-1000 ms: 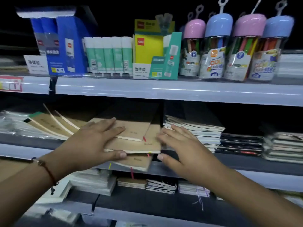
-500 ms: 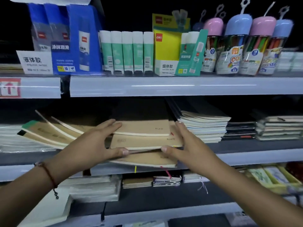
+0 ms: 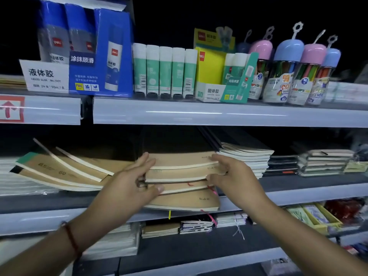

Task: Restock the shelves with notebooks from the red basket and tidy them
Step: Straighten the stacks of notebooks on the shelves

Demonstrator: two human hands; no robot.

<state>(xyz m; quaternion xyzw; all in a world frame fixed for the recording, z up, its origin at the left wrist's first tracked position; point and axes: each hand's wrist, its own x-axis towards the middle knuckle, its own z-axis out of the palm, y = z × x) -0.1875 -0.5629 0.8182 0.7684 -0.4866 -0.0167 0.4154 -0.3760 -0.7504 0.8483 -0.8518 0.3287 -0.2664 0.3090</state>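
Two hands grip kraft notebooks (image 3: pixel 182 174), left hand (image 3: pixel 127 188), right hand (image 3: pixel 235 176), white notebook stack (image 3: pixel 249 158) touching right, slanted pads (image 3: pixel 65 170) left.

Stack of kraft-brown notebooks (image 3: pixel 182 177) on middle shelf (image 3: pixel 298 193), lying flat, cream page edges facing out, small print on cover corners. Upper books roughly squared; bottom one juts forward over shelf lip. Pink and yellow ribbon markers hang from the front edges. Red basket not visible. More brown notebooks (image 3: pixel 59 170) fanned and tilted just left.
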